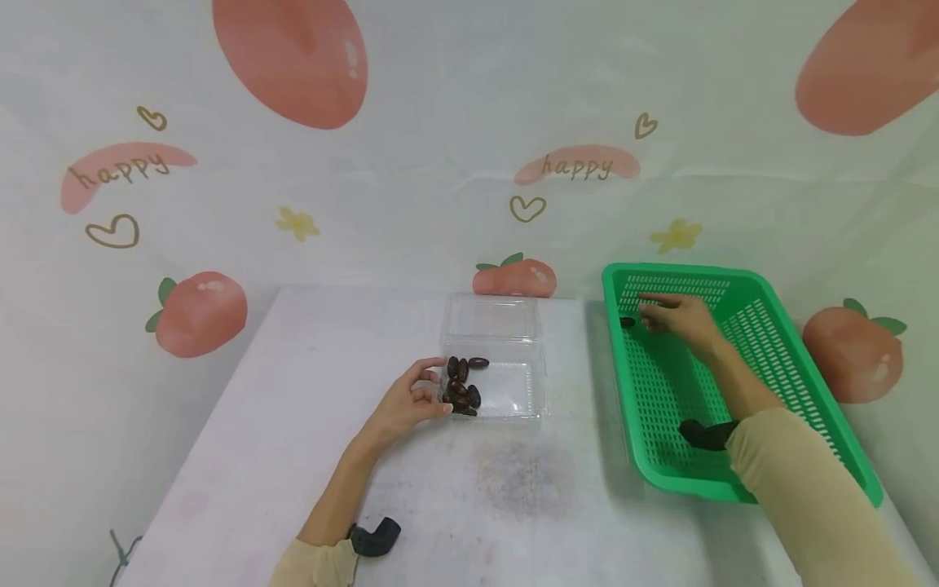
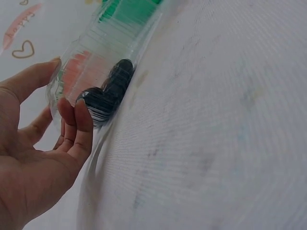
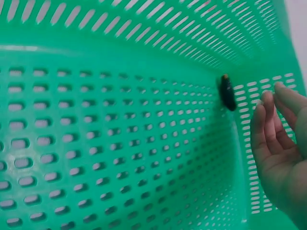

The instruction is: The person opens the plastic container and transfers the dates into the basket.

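A clear plastic clamshell box [image 1: 506,391] stands with its lid laid back, several dark brown, date-like fruits [image 1: 458,390] gathered at its left side. My left hand [image 1: 402,403] holds the box's left edge with bent fingers; in the left wrist view the fingertips [image 2: 82,108] overlap the clear wall beside the fruits. My right hand [image 1: 682,322] reaches inside the green basket [image 1: 741,481], fingers slightly bent and holding nothing. One dark fruit [image 3: 227,93] lies near the basket's corner, close to these fingers but apart from them.
The slotted basket takes up the right side of the white table [image 1: 308,350], its walls rising around my right hand. A printed cloth [image 1: 411,204] hangs behind the table. Dark straps with a protruding piece [image 1: 376,538] sit at both wrists.
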Demonstrator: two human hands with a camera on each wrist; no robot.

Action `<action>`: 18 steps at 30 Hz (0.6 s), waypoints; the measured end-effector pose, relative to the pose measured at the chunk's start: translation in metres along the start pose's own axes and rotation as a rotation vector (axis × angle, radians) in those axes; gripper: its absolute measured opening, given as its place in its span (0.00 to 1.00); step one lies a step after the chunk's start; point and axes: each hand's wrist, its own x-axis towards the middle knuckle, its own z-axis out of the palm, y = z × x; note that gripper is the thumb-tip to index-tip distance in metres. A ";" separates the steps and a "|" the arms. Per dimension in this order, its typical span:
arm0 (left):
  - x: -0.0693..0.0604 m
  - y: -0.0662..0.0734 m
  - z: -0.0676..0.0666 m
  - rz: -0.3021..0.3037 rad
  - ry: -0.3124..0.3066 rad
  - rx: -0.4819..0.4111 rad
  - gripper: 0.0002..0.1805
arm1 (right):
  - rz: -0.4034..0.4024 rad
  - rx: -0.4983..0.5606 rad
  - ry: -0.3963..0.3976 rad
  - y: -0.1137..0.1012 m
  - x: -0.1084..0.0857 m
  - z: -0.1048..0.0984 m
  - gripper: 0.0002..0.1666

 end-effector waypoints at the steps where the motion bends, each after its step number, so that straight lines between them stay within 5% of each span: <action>1: 0.000 0.000 0.000 -0.001 0.000 -0.003 0.42 | -0.020 0.014 0.007 -0.002 -0.001 -0.001 0.33; 7: 0.001 -0.001 0.000 -0.001 0.000 -0.005 0.41 | -0.125 0.160 0.033 -0.016 -0.005 -0.004 0.30; 18: 0.001 -0.001 0.001 -0.007 -0.003 -0.001 0.41 | -0.167 0.256 0.044 -0.046 -0.016 0.009 0.27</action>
